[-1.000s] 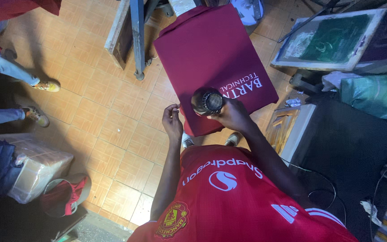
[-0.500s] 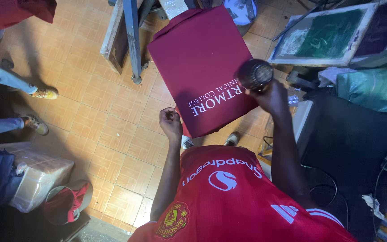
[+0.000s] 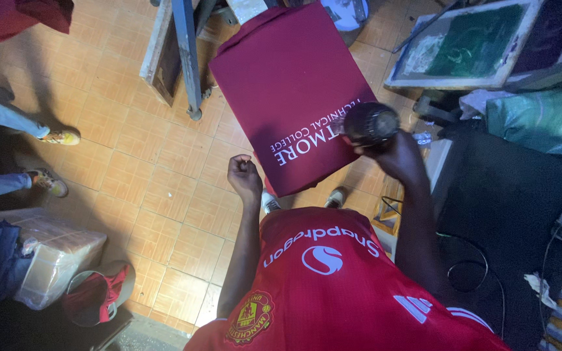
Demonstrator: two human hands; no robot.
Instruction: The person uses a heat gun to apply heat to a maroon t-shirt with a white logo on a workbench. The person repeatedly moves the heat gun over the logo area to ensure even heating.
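Note:
A maroon garment (image 3: 287,78) with white printed lettering lies stretched flat on a board in front of me. My right hand (image 3: 401,157) grips a black round-nosed heat gun (image 3: 370,123), held over the garment's right edge at the end of the lettering. My left hand (image 3: 245,175) is curled into a fist with nothing in it, just off the garment's near left corner and apart from the cloth. My red jersey fills the bottom of the view.
A metal post and wooden frame (image 3: 187,58) stand left of the board. A wood-framed printing screen (image 3: 476,45) lies at the upper right over a dark table (image 3: 508,214) with cables. Another person's feet (image 3: 53,136) and a wrapped bundle (image 3: 53,253) are at left.
My right hand carried the heat gun from the lettering's near middle out to the garment's right edge, then slightly back. My left hand closed from loose fingers into a fist.

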